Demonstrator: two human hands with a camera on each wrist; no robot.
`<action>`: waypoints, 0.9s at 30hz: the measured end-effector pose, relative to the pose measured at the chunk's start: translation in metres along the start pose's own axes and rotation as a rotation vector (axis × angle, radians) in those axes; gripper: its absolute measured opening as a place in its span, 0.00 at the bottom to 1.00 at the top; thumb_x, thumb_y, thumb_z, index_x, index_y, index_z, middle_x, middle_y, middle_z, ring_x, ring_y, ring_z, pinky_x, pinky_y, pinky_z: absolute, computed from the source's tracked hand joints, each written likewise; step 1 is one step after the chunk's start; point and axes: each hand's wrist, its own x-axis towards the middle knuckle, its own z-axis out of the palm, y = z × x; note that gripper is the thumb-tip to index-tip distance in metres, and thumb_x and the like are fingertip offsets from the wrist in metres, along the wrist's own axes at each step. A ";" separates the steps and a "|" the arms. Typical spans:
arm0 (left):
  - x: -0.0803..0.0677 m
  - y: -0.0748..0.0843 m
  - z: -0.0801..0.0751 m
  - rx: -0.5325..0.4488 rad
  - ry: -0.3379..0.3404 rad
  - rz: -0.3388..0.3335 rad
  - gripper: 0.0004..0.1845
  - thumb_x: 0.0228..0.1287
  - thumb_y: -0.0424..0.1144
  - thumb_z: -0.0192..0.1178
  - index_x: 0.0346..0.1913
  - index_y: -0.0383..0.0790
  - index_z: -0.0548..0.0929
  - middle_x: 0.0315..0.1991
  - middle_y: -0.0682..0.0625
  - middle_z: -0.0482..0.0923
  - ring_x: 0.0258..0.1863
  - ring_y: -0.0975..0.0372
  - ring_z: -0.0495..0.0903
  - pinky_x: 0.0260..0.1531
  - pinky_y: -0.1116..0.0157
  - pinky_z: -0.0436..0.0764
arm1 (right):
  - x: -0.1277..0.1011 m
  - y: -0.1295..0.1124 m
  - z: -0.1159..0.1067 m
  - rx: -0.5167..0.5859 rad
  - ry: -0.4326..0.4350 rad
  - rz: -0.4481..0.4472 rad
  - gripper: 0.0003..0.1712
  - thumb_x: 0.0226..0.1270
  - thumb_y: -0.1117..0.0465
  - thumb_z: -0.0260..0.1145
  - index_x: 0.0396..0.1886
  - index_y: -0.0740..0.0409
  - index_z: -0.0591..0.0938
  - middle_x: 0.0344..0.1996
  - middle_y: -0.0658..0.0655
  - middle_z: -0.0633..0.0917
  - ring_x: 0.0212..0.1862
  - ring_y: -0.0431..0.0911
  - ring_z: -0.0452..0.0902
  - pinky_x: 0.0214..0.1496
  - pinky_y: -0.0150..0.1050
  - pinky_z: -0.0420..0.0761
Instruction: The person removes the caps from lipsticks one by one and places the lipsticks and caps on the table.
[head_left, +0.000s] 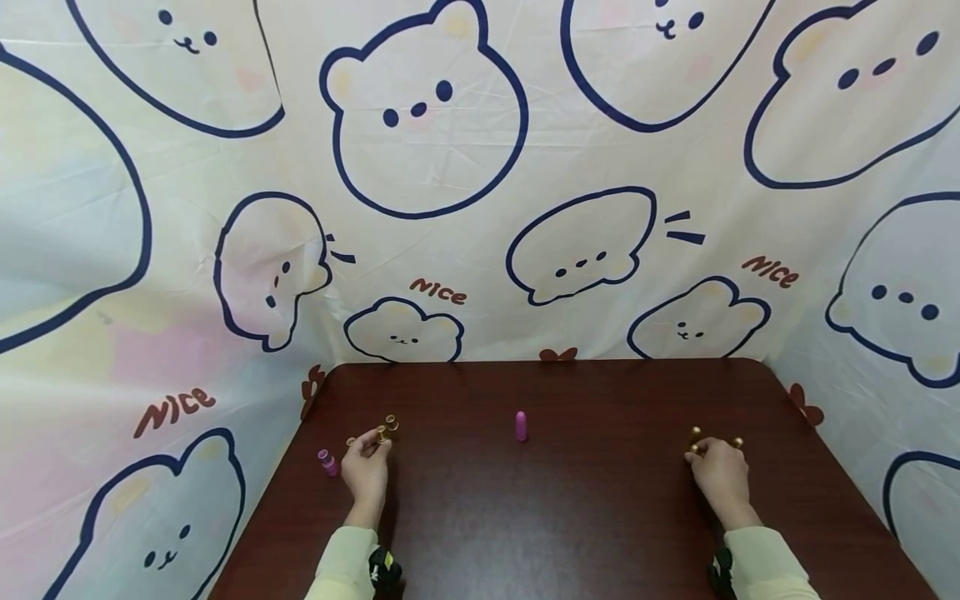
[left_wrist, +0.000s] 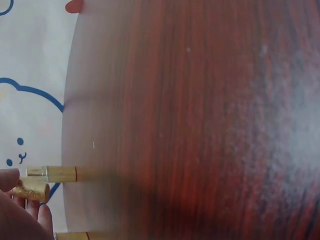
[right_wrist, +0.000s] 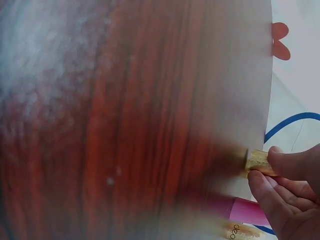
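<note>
My left hand (head_left: 366,475) is at the left of the table, pinching a small gold lipstick tube (left_wrist: 31,191) between thumb and fingers, tilted and apparently lifted. Just beyond it stands another gold tube (left_wrist: 55,174); a further gold tube (left_wrist: 72,236) is partly cut off by the frame. A purple tube (head_left: 327,462) stands left of this hand. At the right, my right hand (head_left: 722,479) pinches a gold lipstick cap (right_wrist: 257,162); whether it touches the table I cannot tell. Near its fingers are a pink cap (right_wrist: 247,212), hidden in the head view, and a gold cap (right_wrist: 242,231) with lettering.
A pink round-topped cap (head_left: 521,427) stands alone near the middle of the dark wooden table (head_left: 540,517). Two more gold pieces show beside the right hand, one a gold cap (head_left: 738,443). A cartoon-printed cloth (head_left: 480,250) hangs around the table's back and sides.
</note>
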 end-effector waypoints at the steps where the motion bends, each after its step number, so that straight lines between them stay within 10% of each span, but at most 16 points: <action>1: 0.000 -0.001 0.000 0.006 0.003 0.005 0.14 0.55 0.24 0.66 0.46 0.25 0.83 0.42 0.32 0.82 0.35 0.60 0.79 0.26 0.80 0.71 | 0.000 0.000 0.000 -0.001 -0.003 -0.001 0.16 0.66 0.67 0.65 0.44 0.78 0.78 0.30 0.69 0.83 0.26 0.54 0.79 0.23 0.48 0.78; 27: 0.006 -0.012 0.003 0.109 -0.023 0.021 0.12 0.56 0.25 0.66 0.44 0.26 0.82 0.42 0.32 0.82 0.42 0.45 0.81 0.27 0.79 0.71 | 0.003 0.002 0.001 0.010 -0.049 0.007 0.13 0.66 0.68 0.64 0.40 0.79 0.80 0.27 0.67 0.83 0.23 0.49 0.78 0.20 0.43 0.77</action>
